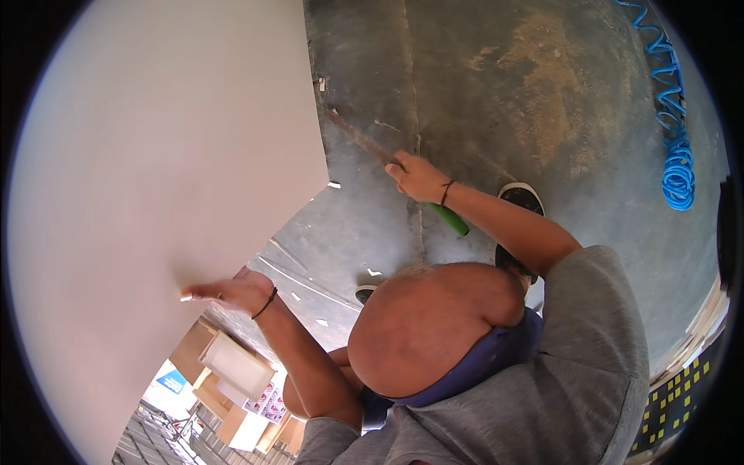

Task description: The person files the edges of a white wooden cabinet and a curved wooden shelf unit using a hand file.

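Your right hand (422,178) has its fingers closed around a long, flat, rust-brown file (360,139), gripping it where the blade meets the green handle (453,220), whose end sticks out behind your wrist. The file slants over the concrete floor (465,101), its tip just beside the long right edge of the big white panel (170,139); whether it touches that edge you cannot tell from here.

Your left hand (240,293) is open, the fingers extended and close together rather than curled, at the panel's slanting lower edge. They lie over its face, though contact is hard to confirm.

The panel's two edges meet at a corner between your hands, with a small white scrap (334,184) just beside it. Right of the file you have a broad stretch of floor, reaching to the coiled blue hose (678,178) near the far right. Toward your body the room is tighter: your right shoe (521,199) stands near that forearm, and your bare knee (430,325) rises between your arms.
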`<state>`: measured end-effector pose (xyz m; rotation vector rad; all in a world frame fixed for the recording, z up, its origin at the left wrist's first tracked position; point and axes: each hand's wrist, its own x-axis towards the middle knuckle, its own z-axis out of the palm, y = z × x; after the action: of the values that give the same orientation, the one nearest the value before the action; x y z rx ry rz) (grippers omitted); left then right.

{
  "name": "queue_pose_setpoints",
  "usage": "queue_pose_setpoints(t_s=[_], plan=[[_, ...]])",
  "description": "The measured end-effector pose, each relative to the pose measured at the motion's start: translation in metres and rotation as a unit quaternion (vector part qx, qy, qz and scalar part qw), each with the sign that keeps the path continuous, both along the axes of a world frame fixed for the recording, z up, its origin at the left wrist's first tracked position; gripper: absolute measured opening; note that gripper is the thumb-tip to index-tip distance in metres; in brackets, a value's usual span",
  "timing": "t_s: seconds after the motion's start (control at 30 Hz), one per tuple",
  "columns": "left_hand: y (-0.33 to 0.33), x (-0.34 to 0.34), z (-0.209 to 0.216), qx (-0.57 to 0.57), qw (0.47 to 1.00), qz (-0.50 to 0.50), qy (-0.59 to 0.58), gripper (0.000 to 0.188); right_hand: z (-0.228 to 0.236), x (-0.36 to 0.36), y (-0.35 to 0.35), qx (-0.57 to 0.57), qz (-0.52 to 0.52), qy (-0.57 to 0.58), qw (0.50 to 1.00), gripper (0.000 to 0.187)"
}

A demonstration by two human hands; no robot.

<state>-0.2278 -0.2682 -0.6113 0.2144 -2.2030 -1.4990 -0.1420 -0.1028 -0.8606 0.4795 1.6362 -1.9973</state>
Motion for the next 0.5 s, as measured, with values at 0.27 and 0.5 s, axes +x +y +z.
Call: queue_pose_setpoints(t_s=[0.27, 0.5], plan=[[-0.021, 0.01, -0.035, 0.05, 0.991, -0.109, -0.063, 0.084, -0.007, -0.008, -0.046, -0.044, -0.043, -0.026, 0.998, 0.026], [-0.021, 0.009, -0.036, -0.008, 0.995, -0.006, -0.102, 0.091, 0.005, -0.015, -0.05, -0.077, 0.013, -0.094, 0.992, 0.029]])
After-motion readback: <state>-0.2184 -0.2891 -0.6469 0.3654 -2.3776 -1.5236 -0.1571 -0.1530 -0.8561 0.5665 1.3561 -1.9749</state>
